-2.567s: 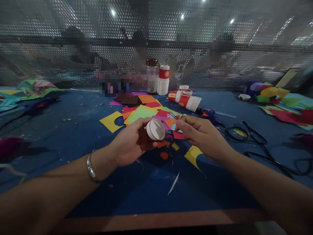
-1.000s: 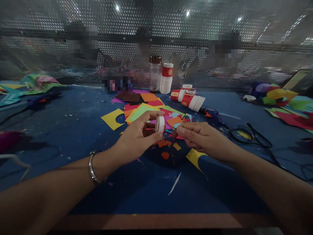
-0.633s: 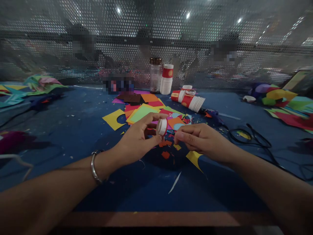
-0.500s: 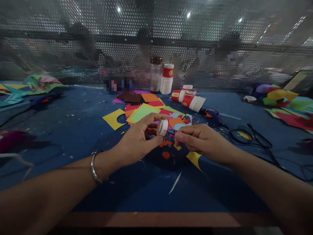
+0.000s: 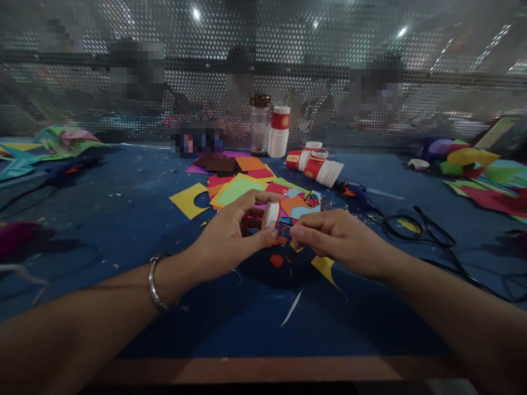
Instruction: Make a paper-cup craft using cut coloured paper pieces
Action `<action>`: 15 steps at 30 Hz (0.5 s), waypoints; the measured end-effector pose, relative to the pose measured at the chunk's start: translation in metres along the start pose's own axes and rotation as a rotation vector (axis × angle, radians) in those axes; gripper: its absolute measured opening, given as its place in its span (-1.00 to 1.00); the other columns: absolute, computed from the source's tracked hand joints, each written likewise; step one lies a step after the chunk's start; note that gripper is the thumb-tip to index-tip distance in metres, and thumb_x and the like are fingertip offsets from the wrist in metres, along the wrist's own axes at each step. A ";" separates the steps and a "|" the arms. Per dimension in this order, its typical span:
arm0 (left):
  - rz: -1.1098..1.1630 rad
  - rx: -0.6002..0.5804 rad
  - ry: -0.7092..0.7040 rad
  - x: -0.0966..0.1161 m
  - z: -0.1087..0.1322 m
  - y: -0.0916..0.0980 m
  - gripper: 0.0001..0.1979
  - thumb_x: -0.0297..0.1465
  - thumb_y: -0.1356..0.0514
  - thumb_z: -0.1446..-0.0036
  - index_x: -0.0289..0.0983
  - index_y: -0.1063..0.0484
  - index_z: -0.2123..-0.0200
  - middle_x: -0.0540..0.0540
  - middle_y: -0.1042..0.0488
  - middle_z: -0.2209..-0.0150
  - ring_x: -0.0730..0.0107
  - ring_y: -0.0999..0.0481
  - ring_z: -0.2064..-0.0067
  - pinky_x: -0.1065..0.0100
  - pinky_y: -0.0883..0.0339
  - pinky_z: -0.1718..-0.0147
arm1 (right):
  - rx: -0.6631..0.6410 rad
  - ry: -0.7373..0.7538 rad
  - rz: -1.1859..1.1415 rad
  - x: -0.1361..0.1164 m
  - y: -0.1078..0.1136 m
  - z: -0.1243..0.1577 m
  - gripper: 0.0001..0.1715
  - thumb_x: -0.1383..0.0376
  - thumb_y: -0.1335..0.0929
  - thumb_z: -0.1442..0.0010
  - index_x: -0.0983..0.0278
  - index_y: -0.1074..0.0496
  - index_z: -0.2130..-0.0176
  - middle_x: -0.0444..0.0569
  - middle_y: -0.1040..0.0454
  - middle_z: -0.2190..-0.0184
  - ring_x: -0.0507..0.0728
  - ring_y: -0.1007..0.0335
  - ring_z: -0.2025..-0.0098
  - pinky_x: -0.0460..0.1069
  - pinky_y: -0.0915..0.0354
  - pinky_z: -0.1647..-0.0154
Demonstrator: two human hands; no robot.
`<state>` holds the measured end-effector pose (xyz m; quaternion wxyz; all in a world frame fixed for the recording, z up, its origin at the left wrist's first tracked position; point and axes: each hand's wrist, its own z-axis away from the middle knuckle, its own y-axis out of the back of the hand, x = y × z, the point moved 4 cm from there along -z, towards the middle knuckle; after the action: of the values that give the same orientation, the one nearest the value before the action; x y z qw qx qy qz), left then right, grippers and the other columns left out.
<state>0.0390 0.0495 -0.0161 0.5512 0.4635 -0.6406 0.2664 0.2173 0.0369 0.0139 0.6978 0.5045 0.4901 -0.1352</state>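
My left hand, with a bangle at the wrist, holds a short cut-off paper cup piece between thumb and fingers. The piece is white with a red edge on its right and is tilted sideways above the table. My right hand is just to its right, with thumb and forefinger pinched together; what they hold, if anything, is too small to make out. Orange paper scraps and a yellow cut-off piece lie below the hands. Behind them spreads a pile of coloured paper sheets.
At the back stand a clear bottle and a stack of paper cups. More stacked cups lie on their side, near a glue gun with a looped black cable. A perforated metal screen closes off the far edge.
The view has shifted slightly, moving everything a little to the left. My left hand still holds the cup piece, and my right fingers stay pinched close beside it.
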 end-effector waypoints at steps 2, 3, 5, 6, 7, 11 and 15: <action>-0.005 0.005 -0.007 0.001 0.000 0.000 -0.55 -0.29 -0.36 -0.15 -0.19 -0.37 -0.08 -0.11 -0.50 0.09 0.24 -0.51 0.06 0.18 -0.49 0.10 | -0.002 0.006 0.008 0.000 0.000 0.000 -0.41 -0.15 -0.31 -0.28 0.27 -0.46 0.45 -0.26 -0.13 0.65 -0.05 -0.01 0.59 -0.07 0.03 0.56; -0.004 0.005 -0.013 0.001 0.000 0.000 -0.56 -0.29 -0.36 -0.15 -0.19 -0.37 -0.07 -0.11 -0.50 0.09 0.25 -0.52 0.06 0.18 -0.49 0.10 | -0.004 0.008 0.008 0.000 -0.001 0.001 -0.40 -0.15 -0.31 -0.28 0.28 -0.46 0.45 -0.26 -0.14 0.65 -0.05 -0.01 0.59 -0.07 0.02 0.56; -0.007 0.007 -0.027 0.002 0.000 0.001 -0.57 -0.31 -0.35 -0.15 -0.19 -0.36 -0.06 -0.10 -0.50 0.09 0.25 -0.52 0.06 0.19 -0.48 0.09 | -0.015 0.012 0.006 -0.001 0.000 0.001 -0.40 -0.15 -0.31 -0.28 0.29 -0.46 0.44 -0.25 -0.15 0.64 -0.05 -0.02 0.59 -0.08 0.02 0.56; -0.015 0.014 -0.030 0.003 0.000 0.001 -0.57 -0.33 -0.35 -0.14 -0.20 -0.36 -0.06 -0.11 -0.50 0.08 0.26 -0.52 0.06 0.19 -0.48 0.09 | -0.017 0.011 0.005 -0.001 0.000 0.002 -0.40 -0.15 -0.31 -0.28 0.29 -0.45 0.44 -0.25 -0.14 0.64 -0.05 -0.01 0.59 -0.08 0.04 0.57; -0.025 0.025 -0.030 0.003 0.000 0.002 -0.57 -0.34 -0.34 -0.14 -0.21 -0.36 -0.06 -0.12 -0.50 0.06 0.26 -0.52 0.07 0.20 -0.47 0.10 | -0.017 0.007 0.005 0.000 0.000 0.002 -0.40 -0.15 -0.32 -0.28 0.29 -0.45 0.44 -0.25 -0.15 0.64 -0.05 -0.01 0.59 -0.08 0.05 0.57; -0.063 0.052 -0.038 0.004 0.000 0.005 -0.58 -0.37 -0.31 -0.14 -0.24 -0.36 -0.06 -0.15 -0.48 0.03 0.26 -0.52 0.06 0.18 -0.46 0.10 | 0.001 -0.033 -0.013 0.000 0.002 0.001 -0.40 -0.17 -0.33 -0.25 0.29 -0.45 0.43 -0.27 -0.10 0.66 -0.06 0.05 0.61 -0.08 0.11 0.60; -0.089 0.011 -0.046 0.004 0.001 0.004 -0.56 -0.35 -0.31 -0.16 -0.20 -0.35 -0.10 -0.16 -0.49 -0.02 0.18 -0.51 -0.01 0.11 -0.45 0.04 | 0.006 -0.059 -0.067 0.001 0.002 0.001 -0.39 -0.19 -0.33 -0.24 0.28 -0.44 0.44 -0.29 -0.05 0.69 -0.07 0.11 0.64 -0.08 0.14 0.62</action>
<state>0.0354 0.0488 -0.0124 0.5449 0.5007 -0.6305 0.2343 0.2202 0.0372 0.0142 0.7056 0.4856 0.4856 -0.1747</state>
